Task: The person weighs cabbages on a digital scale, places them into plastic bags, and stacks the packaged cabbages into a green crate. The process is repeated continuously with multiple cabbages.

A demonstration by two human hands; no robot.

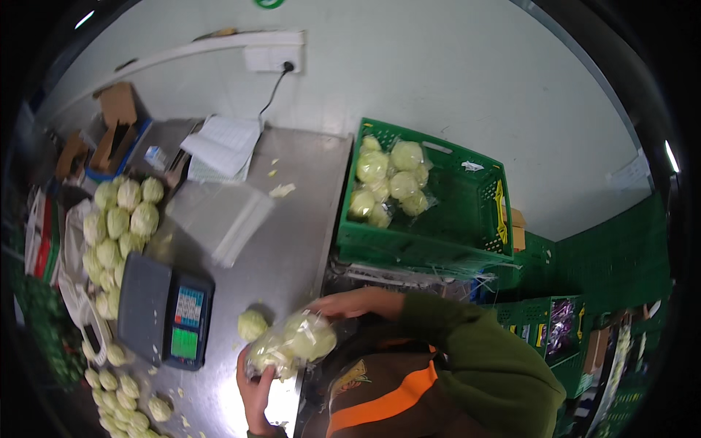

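Observation:
A clear plastic bag with pale green cabbage heads (290,345) is between my two hands at the steel table's near edge. My left hand (256,391) grips the bag's lower left end, thumb on top. At the bag's upper right end lies my right hand (350,303), its fingers partly hidden behind the plastic. A loose cabbage (252,326) sits on the table just beside the bag. Farther left stands a dark weighing scale (145,312) with a lit green display, its platform bare. Flat clear plastic bags (219,216) lie above the scale.
A green crate (427,241) holds several bagged cabbages (404,184) at the upper right. Piles of loose cabbages (118,222) line the table's left side. Papers (222,145) and open cardboard boxes (112,145) lie near the wall. More green crates (567,328) stand at the right.

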